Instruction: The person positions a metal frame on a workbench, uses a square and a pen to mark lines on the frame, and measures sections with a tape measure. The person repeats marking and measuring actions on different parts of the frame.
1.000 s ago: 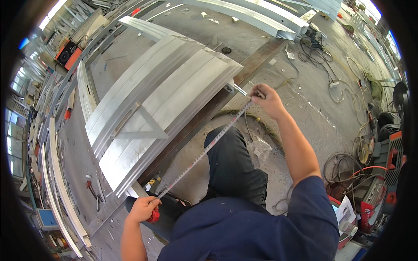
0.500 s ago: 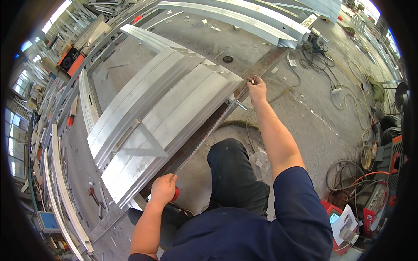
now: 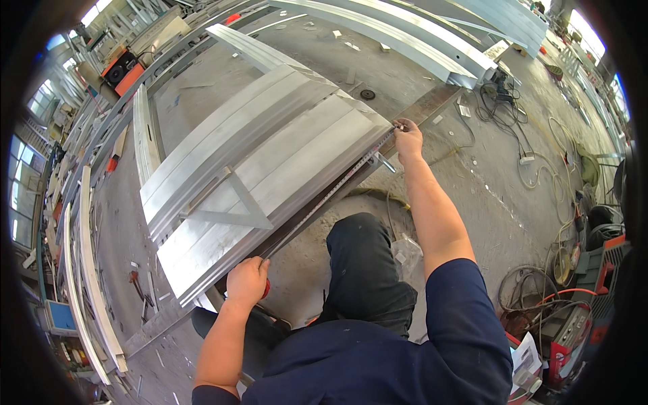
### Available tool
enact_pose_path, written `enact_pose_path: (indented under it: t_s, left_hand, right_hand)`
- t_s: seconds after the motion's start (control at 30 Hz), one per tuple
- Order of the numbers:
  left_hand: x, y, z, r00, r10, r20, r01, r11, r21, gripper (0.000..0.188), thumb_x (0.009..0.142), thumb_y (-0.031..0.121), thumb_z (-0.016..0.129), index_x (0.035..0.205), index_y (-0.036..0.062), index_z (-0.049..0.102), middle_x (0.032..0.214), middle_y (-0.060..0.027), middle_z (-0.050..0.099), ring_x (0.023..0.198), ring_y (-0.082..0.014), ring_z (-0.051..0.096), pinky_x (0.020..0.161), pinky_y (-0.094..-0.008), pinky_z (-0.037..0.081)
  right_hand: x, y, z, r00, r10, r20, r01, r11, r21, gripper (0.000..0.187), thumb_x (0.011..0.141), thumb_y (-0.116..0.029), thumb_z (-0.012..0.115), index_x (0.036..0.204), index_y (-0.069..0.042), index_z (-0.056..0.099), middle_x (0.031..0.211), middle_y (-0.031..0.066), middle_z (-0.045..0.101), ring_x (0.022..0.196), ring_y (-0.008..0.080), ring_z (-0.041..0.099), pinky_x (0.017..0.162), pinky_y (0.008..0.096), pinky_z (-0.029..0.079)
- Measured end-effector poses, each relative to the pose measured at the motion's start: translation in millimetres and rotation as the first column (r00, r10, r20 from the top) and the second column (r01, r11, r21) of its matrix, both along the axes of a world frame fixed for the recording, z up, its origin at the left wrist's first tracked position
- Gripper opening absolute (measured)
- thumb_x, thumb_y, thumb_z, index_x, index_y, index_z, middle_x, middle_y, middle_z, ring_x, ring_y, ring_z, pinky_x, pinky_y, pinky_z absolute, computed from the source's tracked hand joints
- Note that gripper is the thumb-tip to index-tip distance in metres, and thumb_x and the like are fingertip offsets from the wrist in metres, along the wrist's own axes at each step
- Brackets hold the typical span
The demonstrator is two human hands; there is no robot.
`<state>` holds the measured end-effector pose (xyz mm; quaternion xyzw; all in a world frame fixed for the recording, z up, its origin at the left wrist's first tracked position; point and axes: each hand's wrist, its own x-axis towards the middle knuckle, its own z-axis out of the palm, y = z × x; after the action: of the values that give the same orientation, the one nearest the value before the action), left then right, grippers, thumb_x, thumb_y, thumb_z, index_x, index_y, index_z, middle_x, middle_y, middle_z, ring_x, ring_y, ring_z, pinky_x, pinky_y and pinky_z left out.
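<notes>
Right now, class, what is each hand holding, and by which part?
A tape measure: the left hand grips its red case, mostly hidden by that hand; the right hand pinches the far end of the pulled-out blade.

Silver metal profiles [image 3: 304, 162], red tape measure [image 3: 266, 289]

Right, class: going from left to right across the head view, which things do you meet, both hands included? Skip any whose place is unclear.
Blue panel, orange-black box, left hand, black disc, right hand, white paper.
</notes>
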<state>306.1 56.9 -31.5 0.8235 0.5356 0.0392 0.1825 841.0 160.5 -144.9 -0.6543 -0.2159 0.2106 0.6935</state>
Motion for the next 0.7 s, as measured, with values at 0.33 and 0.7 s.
enact_pose_path:
  t_s: [0.33, 0.7]
  left_hand:
    - [-83, -18, 13, 0.992, 0.076, -0.102, -0.066, 0.993, 0.096, 0.034, 0.103, 0.035, 0.063, 0.091, 0.0054, 0.073, 0.091, -0.0198, 0.073, 0.087, -0.0444, 0.071, 0.078, -0.055, 0.056]
    - [-232, -62, 17, 0.933, 0.315, -0.176, -0.271, 0.934, 0.233, 0.036, 0.105, 0.04, 0.062, 0.091, 0.0076, 0.071, 0.086, -0.0173, 0.07, 0.081, -0.0437, 0.069, 0.074, -0.0542, 0.055]
  right_hand:
    - [11, -3, -17, 0.997, -0.022, -0.075, 0.024, 0.999, 0.025, 0.039, 0.096, 0.0, 0.07, 0.135, 0.002, 0.065, 0.123, 0.01, 0.073, 0.098, 0.0176, 0.068, 0.083, 0.0309, 0.057]
    - [-33, -100, 5, 0.997, 0.039, -0.07, -0.03, 0.992, 0.125, 0.035, 0.112, -0.03, 0.06, 0.125, 0.002, 0.067, 0.114, 0.012, 0.074, 0.096, 0.0197, 0.069, 0.087, 0.0359, 0.056]
